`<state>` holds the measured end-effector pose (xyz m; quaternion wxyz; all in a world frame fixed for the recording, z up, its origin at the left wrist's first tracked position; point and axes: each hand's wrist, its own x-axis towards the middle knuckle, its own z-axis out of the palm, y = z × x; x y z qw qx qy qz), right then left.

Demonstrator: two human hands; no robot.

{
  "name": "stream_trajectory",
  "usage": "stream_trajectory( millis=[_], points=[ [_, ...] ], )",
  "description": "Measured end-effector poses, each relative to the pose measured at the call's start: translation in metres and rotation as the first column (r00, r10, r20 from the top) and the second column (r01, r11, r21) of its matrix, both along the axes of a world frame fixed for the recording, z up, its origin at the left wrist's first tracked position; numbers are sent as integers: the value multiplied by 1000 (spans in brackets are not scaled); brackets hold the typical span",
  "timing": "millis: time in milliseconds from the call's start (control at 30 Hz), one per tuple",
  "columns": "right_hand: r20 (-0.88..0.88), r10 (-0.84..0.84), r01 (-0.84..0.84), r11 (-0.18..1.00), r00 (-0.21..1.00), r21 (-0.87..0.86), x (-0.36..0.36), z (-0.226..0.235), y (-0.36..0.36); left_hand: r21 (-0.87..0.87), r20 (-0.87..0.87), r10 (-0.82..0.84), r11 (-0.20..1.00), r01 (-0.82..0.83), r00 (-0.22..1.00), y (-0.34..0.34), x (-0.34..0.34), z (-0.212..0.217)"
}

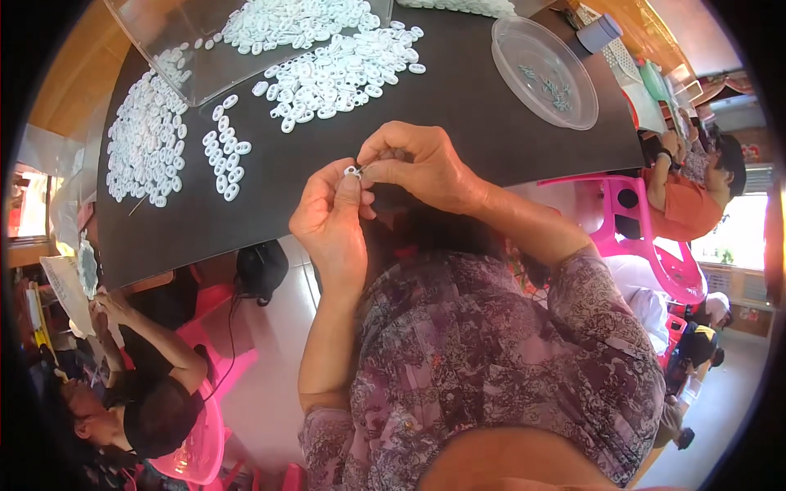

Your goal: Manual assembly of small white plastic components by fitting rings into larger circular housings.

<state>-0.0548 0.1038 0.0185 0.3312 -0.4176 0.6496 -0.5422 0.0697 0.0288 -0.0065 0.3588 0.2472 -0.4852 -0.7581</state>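
My left hand (334,221) pinches a small white oval piece (351,171) with holes between thumb and fingertips, just over the table's near edge. Against it, my right hand (430,168) closes thumb and forefinger on something thin that looks metallic, too small to name. The fingertips of both hands almost meet. Similar white oval pieces lie on the dark table: a large heap (340,78) beyond my hands, another heap (147,135) at the left, and a short double row (225,155) between them.
A clear plastic box (192,90) with more white pieces stands at the back left. Small grey-green bits lie in a round clear dish (503,49) at the back right, near a grey cup (599,33). People sit on both sides; a pink chair (610,213) is at the right.
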Motion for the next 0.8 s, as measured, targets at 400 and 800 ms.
stream_trajectory(
  millis=[400, 800],
  points=[
    [-263, -27, 4, 996, 964, -89, 2, -10, -3, -169, 37, 57, 984, -50, 998, 4, -5, -6],
    [-789, -126, -104, 967, 602, -233, -51, -11, 3, -7, 68, 11, 1000, -10, 998, -3, -6, 1]
  ],
)
